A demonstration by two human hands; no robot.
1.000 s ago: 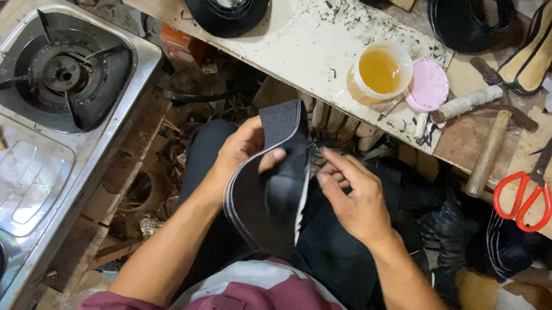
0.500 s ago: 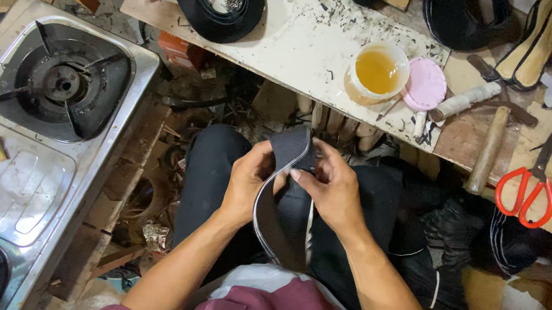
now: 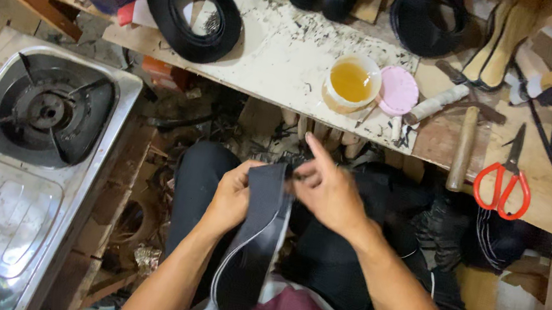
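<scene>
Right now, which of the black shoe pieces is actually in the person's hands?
The long dark sole strip over the lap: the left hand grips its top edge, the right hand touches it. The black oval upper and the other lie untouched on the bench.

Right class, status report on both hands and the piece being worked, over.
Left hand grips black shoe sole near its top end. Right hand pinches top edge, index finger raised. Sole over the lap; nothing blocking.
</scene>
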